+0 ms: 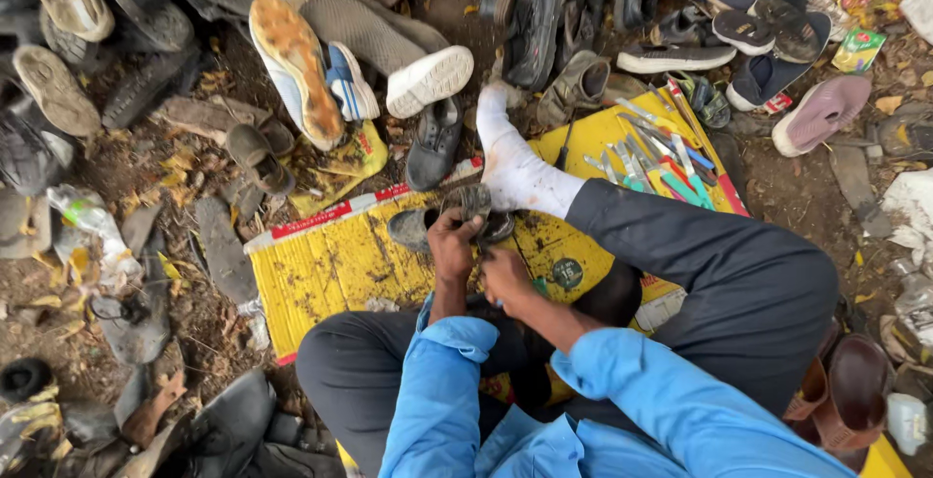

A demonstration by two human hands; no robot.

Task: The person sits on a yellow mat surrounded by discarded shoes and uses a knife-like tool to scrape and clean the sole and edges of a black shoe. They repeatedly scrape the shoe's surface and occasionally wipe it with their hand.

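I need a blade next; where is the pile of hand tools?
Head view, upper right: the tools lie on the yellow mat, right of the white-socked foot.

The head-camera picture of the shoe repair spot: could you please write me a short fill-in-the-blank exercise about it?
1. The left hand and the right hand both grip a worn dark ____.
2. The person sits on a flattened sheet of cardboard coloured ____.
3. The outstretched foot wears a ____ sock.
4. The person's sleeves are light ____.

Missing words: shoe; yellow; white; blue
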